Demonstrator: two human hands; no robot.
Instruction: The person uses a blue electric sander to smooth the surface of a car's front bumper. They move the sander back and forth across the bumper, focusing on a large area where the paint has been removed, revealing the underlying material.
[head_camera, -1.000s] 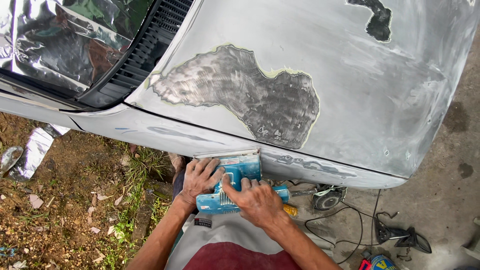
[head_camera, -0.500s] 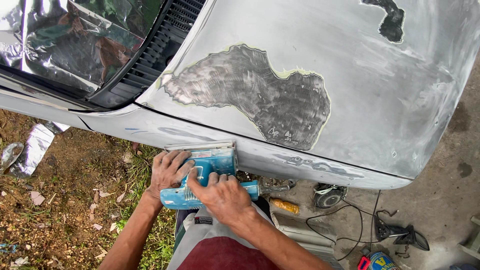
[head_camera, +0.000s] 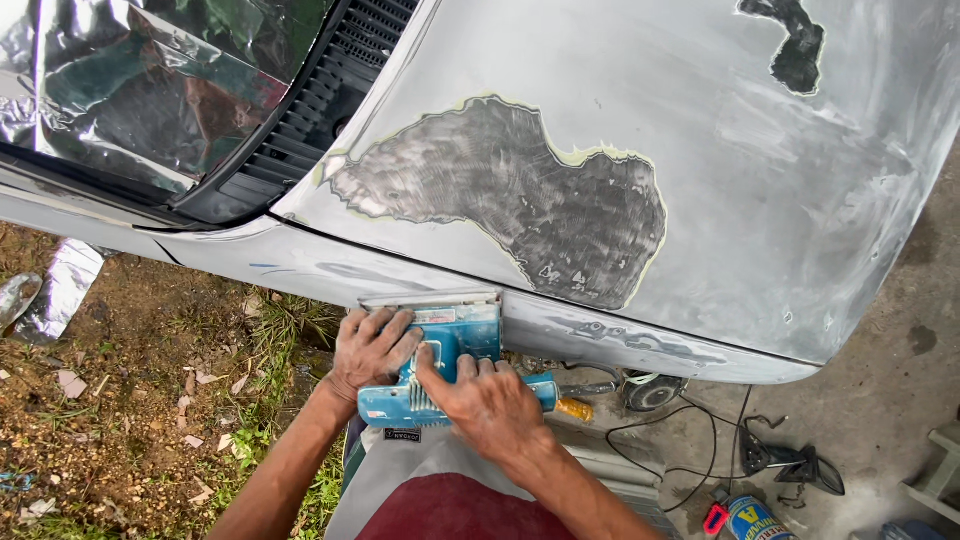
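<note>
- Two hands on one tool: my left hand (head_camera: 372, 345) lies over the front of the blue sander (head_camera: 450, 365) with its fingers curled down on the housing, and my right hand (head_camera: 487, 397) is wrapped closed round the handle behind it.
- I see the sander's pad pressed against the near flank of the grey fender (head_camera: 600, 335), just below the seam to the hood (head_camera: 620, 120).
- As I judge it, the pad could tip on that narrow curved flank and gouge an edge, because its flat sole overhangs the panel's top line.
- I would also watch the black cord (head_camera: 690, 425) looping on the concrete to the right; a sideways pass could drag or snag it.
- Dust could reach the windscreen at far left, though silver foil (head_camera: 130, 90) covers it.
- One spray can (head_camera: 752, 518) stands at the near right edge; I cannot tell what is in it, and I see no open container.
</note>
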